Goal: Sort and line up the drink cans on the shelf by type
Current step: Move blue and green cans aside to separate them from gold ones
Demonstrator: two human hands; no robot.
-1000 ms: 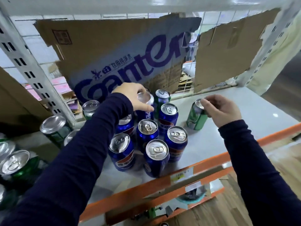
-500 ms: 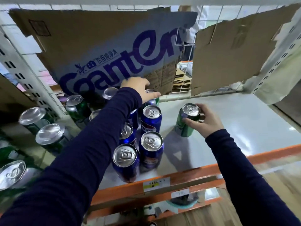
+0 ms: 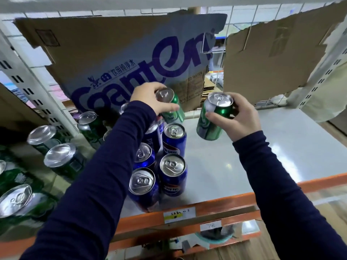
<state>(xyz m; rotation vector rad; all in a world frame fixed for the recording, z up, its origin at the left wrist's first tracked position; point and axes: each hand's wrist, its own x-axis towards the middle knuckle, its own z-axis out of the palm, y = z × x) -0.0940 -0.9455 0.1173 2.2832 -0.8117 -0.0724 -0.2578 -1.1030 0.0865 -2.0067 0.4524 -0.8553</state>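
while i watch from the head camera, the left hand (image 3: 150, 98) is clamped on a green can (image 3: 171, 107) at the far end of the blue pepsi cans (image 3: 173, 175), and the right hand (image 3: 237, 117) grips another green can (image 3: 214, 117), tilted above the shelf (image 3: 262, 156). i judge the greens are being pulled out; next they need a clear spot, set upright.

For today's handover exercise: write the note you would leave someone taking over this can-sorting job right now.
Left hand: gripping a green can at the back of the blue group.
Right hand: holding a second green can, tilted, off the shelf.
Done: blue cans grouped in rows at centre; more green cans stand on the left.
Left: place both held green cans with their type and straighten the rows.
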